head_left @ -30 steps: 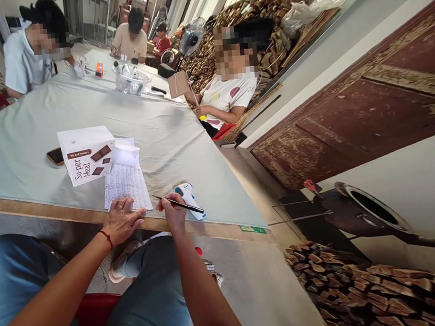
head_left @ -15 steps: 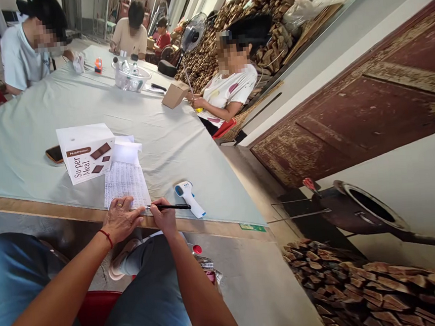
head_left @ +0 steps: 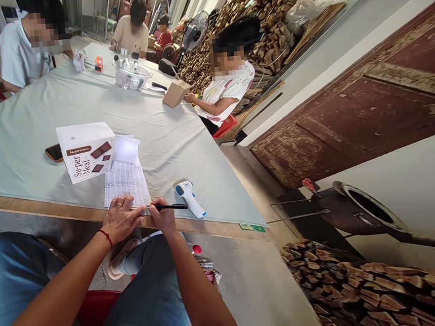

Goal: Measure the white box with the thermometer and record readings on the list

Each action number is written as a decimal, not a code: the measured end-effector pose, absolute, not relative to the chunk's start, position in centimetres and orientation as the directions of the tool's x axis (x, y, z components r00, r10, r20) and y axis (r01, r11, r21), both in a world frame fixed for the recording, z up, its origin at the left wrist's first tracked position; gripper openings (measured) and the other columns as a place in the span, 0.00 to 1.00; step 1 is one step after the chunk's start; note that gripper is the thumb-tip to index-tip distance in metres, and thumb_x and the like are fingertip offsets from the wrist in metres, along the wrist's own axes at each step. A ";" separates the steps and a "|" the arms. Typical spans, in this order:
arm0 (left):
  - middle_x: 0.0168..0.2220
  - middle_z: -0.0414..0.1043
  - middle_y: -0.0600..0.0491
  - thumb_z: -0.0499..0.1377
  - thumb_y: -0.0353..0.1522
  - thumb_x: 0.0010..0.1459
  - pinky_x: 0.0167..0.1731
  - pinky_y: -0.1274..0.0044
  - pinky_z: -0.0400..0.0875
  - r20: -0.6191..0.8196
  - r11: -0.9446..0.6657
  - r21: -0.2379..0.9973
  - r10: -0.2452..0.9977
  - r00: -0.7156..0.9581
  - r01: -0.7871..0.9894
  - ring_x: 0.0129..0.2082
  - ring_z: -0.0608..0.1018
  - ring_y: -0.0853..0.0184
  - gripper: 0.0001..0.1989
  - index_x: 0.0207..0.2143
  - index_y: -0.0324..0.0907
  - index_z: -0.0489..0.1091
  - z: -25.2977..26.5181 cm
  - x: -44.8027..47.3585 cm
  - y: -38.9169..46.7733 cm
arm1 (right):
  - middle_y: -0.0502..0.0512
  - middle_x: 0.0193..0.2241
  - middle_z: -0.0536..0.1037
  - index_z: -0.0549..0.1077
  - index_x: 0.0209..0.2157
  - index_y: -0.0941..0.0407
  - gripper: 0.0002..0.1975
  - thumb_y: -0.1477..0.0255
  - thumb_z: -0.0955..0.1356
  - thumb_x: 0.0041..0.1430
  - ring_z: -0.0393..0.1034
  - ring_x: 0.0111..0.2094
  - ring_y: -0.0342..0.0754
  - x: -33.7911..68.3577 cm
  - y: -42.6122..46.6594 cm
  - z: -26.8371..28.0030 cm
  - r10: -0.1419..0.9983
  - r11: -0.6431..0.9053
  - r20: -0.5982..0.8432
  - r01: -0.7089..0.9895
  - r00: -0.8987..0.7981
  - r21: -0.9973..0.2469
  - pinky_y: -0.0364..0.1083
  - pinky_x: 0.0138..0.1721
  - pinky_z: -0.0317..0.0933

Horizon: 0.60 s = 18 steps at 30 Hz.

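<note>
My right hand (head_left: 163, 216) grips a black pen (head_left: 171, 206), its tip on the lower edge of a paper sheet (head_left: 125, 181) covered with rows of handwriting. Flat on the same sheet's near edge lies my left hand (head_left: 122, 219), fingers stretched out, with a ring and a red cord at the wrist. A white box (head_left: 87, 153) printed "Super Meal" stands at the sheet's left, and a folded white paper (head_left: 126, 149) lies over its far end. To the right of the pen is a white and blue infrared thermometer (head_left: 190, 198).
A dark phone (head_left: 53, 153) lies left of the box. Farther along the cloth-covered table (head_left: 27, 129) are a clear basket of bottles (head_left: 132, 79), a cardboard box (head_left: 176, 93) and an orange tape dispenser (head_left: 98, 63). Several people sit around it. Stacked firewood (head_left: 365, 287) lies at lower right.
The pen has tilted slightly, its back end moving a little left. My left hand stays put. The person at right has leaned forward and lowered their hands behind the cardboard box.
</note>
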<state>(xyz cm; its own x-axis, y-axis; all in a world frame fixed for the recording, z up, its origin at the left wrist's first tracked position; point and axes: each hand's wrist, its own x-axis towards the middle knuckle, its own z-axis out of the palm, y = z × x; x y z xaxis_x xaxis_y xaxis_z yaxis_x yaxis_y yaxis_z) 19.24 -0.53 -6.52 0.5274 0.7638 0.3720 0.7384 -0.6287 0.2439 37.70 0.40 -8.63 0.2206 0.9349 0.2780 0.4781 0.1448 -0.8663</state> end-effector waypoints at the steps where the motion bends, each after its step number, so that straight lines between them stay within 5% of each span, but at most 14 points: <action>1: 0.57 0.66 0.45 0.58 0.38 0.66 0.57 0.60 0.58 0.372 -0.629 0.246 0.764 0.527 0.738 0.58 0.67 0.53 0.14 0.53 0.53 0.74 -6.5 19.2 -0.5 | 0.49 0.21 0.72 0.66 0.23 0.52 0.09 0.62 0.63 0.49 0.66 0.27 0.48 37.7 0.4 -8.6 0.935 0.147 0.279 0.479 0.218 -0.866 0.47 0.33 0.63; 18: 0.56 0.66 0.46 0.59 0.38 0.65 0.56 0.61 0.59 0.368 -0.622 0.257 0.771 0.520 0.740 0.57 0.67 0.54 0.14 0.52 0.55 0.74 -6.5 19.2 -0.5 | 0.49 0.21 0.72 0.66 0.23 0.52 0.09 0.62 0.63 0.49 0.66 0.27 0.49 37.8 0.3 -8.1 0.937 0.152 0.283 0.491 0.205 -0.858 0.47 0.33 0.65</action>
<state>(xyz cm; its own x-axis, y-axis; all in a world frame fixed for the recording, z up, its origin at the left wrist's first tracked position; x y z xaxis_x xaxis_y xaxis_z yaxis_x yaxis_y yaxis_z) 19.18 -0.51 -6.53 0.5198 0.7707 0.3685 0.7397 -0.6219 0.2573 37.82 0.29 -8.07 0.2053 0.9368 0.2834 0.4906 0.1520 -0.8580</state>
